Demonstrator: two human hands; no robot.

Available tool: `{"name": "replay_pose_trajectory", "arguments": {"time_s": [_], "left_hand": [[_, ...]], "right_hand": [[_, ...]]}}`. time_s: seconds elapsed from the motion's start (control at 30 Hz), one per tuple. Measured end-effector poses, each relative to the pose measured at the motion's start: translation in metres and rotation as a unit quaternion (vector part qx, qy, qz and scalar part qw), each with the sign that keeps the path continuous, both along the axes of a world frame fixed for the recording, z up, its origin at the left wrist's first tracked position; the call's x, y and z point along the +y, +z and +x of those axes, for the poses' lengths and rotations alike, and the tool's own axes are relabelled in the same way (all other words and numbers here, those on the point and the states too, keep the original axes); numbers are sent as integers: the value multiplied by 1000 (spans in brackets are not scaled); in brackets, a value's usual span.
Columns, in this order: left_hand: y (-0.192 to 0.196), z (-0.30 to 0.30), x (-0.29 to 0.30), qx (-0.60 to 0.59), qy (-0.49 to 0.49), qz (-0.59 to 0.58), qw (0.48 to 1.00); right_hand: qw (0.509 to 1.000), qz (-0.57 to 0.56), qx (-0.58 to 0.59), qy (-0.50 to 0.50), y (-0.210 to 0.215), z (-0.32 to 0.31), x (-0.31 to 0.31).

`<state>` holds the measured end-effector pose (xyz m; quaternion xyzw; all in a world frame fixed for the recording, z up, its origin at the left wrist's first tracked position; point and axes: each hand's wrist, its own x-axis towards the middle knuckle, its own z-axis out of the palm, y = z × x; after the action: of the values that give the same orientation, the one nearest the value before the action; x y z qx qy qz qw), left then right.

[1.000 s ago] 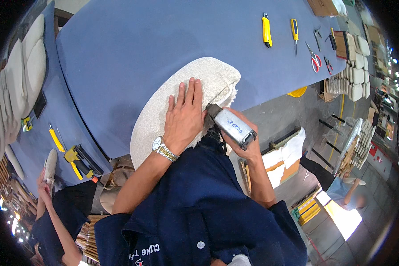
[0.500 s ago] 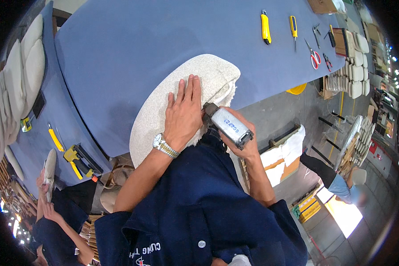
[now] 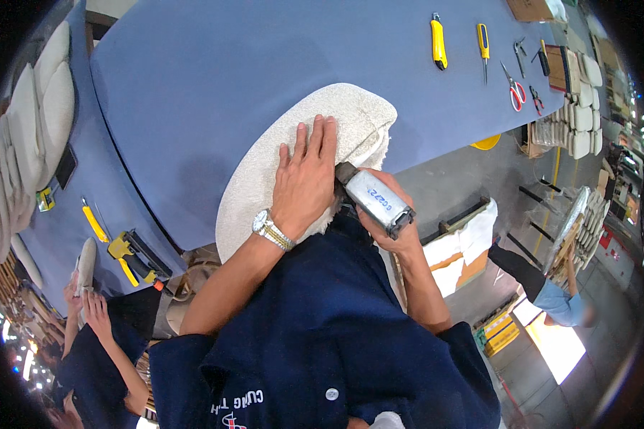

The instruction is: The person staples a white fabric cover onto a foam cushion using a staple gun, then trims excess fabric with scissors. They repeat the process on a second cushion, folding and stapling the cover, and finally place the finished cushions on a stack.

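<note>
On my head feed, left hand (image 3: 304, 193) lies flat on pale cushion (image 3: 347, 107), fingers straight, gripping nothing; watch (image 3: 262, 222) on that wrist; right hand (image 3: 406, 239) wrapped round boxy grey tool (image 3: 376, 199), tool's nose at cushion's near edge; cushion sits at near edge of blue table (image 3: 215, 79), rough fabric edge showing on its right; I see yellow cutter (image 3: 438, 44), screwdriver (image 3: 484, 41), red-handled scissors (image 3: 516, 94) and pliers (image 3: 537, 101) farther off, toward table's right end; co-worker's hands (image 3: 96, 313) at left, by smaller pale pad (image 3: 86, 262).
</note>
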<state>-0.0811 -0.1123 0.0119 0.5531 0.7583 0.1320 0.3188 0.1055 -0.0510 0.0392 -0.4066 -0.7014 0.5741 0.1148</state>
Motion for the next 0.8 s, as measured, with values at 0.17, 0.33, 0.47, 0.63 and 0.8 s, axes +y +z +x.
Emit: {"name": "replay_pose_trajectory", "arguments": {"time_s": [0.17, 0.33, 0.47, 0.63, 0.8], "left_hand": [[-11, -66, -7, -352, -17, 29, 935], [-4, -42, -24, -127, -12, -42, 991], [4, -12, -26, -28, 32, -50, 998], [5, -8, -27, -13, 29, -42, 999], [4, -9, -28, -20, 30, -35, 999]], "right_hand": [[998, 59, 27, 2, -6, -2, -2], [996, 63, 53, -25, -17, -8, -7], [995, 72, 39, -49, -16, -1, -17], [996, 82, 24, -30, -17, 8, -21], [997, 66, 37, 10, -9, 10, -14]]}}
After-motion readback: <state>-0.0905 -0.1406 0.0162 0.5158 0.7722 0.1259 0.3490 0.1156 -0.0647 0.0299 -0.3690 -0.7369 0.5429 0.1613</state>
